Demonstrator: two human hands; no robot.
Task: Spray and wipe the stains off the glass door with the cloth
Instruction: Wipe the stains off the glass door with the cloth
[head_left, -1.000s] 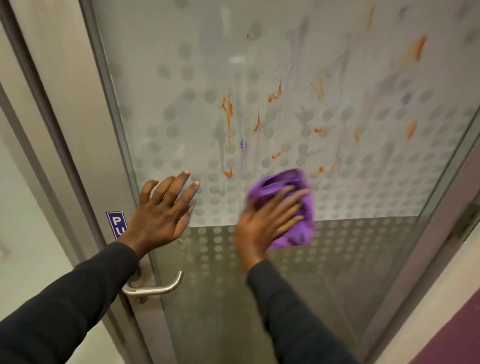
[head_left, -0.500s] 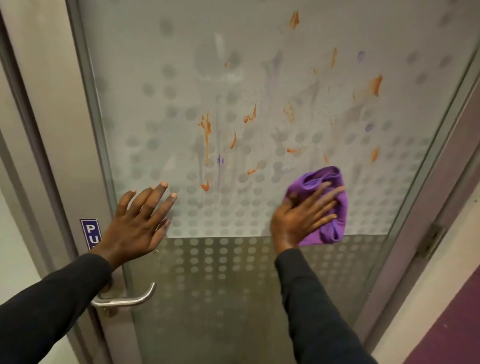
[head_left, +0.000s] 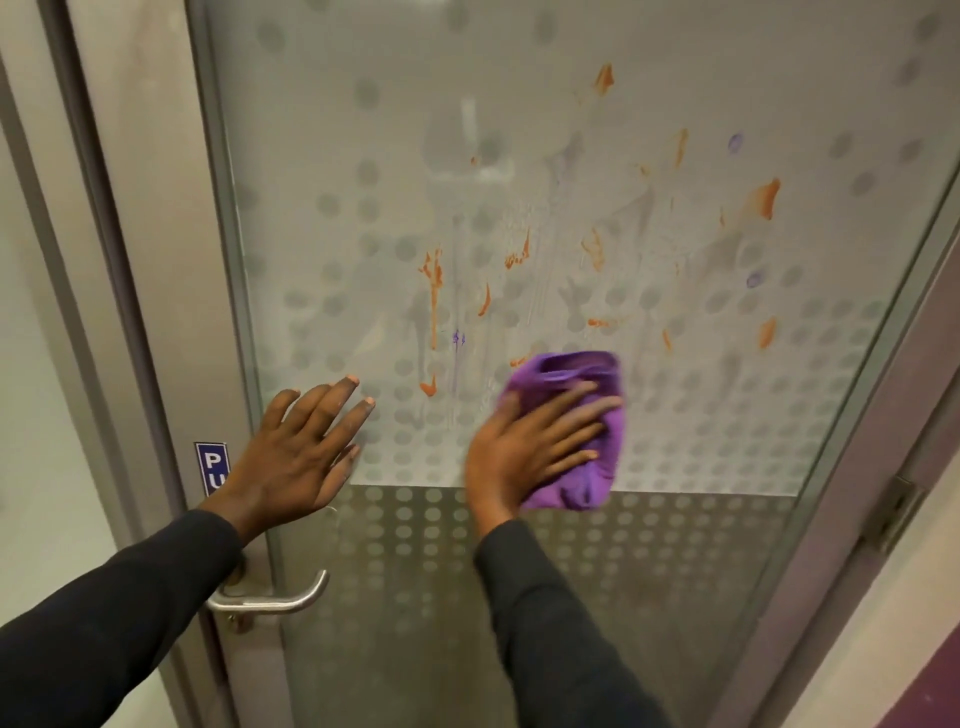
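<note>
The frosted, dotted glass door (head_left: 519, 130) fills the view. Orange stains (head_left: 434, 280) and small purple marks (head_left: 753, 279) are scattered over its middle, with wet streaks running down between them. My right hand (head_left: 530, 447) lies flat on a crumpled purple cloth (head_left: 587, 415), pressing it against the glass just below the lowest orange marks. My left hand (head_left: 298, 452) rests flat on the glass near the door's left edge, fingers spread and holding nothing. No spray bottle is in view.
A metal lever handle (head_left: 270, 600) sticks out below my left wrist. A blue push sign (head_left: 210, 465) sits on the grey door frame (head_left: 156, 260). A hinge (head_left: 893, 514) shows on the right frame, next to a purple wall.
The cloth swept right across the glass, then back left, under my right hand. My left hand has stayed planted on the glass. The camera has shifted.
</note>
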